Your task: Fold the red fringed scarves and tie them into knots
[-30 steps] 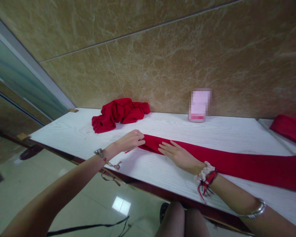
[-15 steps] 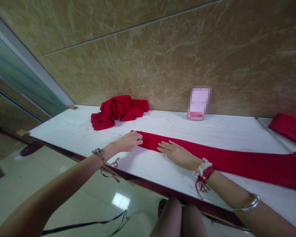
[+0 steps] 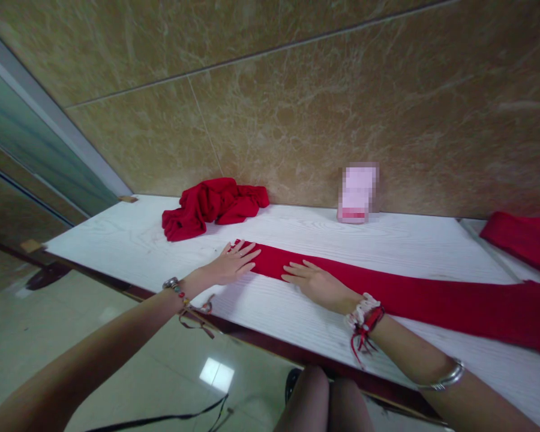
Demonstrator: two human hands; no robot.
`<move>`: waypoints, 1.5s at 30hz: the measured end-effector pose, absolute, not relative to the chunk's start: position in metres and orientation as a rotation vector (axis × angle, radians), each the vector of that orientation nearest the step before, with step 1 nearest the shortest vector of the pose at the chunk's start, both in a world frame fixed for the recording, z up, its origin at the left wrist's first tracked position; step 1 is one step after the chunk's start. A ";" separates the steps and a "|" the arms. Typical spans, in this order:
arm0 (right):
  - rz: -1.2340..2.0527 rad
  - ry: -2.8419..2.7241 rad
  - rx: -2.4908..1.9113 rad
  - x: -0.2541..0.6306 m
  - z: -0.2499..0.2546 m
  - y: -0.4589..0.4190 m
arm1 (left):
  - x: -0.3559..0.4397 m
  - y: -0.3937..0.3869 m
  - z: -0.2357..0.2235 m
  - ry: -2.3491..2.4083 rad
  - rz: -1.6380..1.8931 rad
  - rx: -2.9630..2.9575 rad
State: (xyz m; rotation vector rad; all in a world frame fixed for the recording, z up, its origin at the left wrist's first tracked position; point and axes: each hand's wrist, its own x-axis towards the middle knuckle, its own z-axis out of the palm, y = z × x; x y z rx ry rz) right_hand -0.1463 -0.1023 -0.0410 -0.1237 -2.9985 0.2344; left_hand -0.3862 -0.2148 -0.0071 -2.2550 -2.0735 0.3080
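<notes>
Left hand [image 3: 230, 266] is spread open over the left end of a long red strip [image 3: 418, 298]; the right hand [image 3: 320, 285], also open, is laid across its near edge. White bench [image 3: 126, 234] is seen beyond both long edges, with crumpled cloth [image 3: 212, 206] and a blurred pink object [image 3: 358, 191] set by the wall [image 3: 288, 126].

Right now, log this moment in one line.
Left hand: open, on end of long red fabric strip; right hand: open, on strip; crumpled red fabric heap: beyond left hand
</notes>
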 end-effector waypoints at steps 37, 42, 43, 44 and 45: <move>-0.187 -2.761 -1.023 -0.028 -0.054 -0.089 | -0.337 -0.185 -0.030 -1.943 -0.049 -2.345; -0.209 -2.663 -1.130 -0.024 -0.051 -0.088 | -0.336 -0.185 -0.028 -1.918 -0.085 -2.334; -0.190 -2.656 -1.142 -0.034 -0.046 -0.091 | -0.336 -0.185 -0.028 -1.917 -0.090 -2.336; -0.163 -2.656 -1.144 -0.047 -0.040 -0.094 | -0.336 -0.185 -0.028 -1.917 -0.094 -2.339; -0.127 -2.661 -1.135 -0.061 -0.034 -0.099 | -0.337 -0.185 -0.028 -1.919 -0.098 -2.342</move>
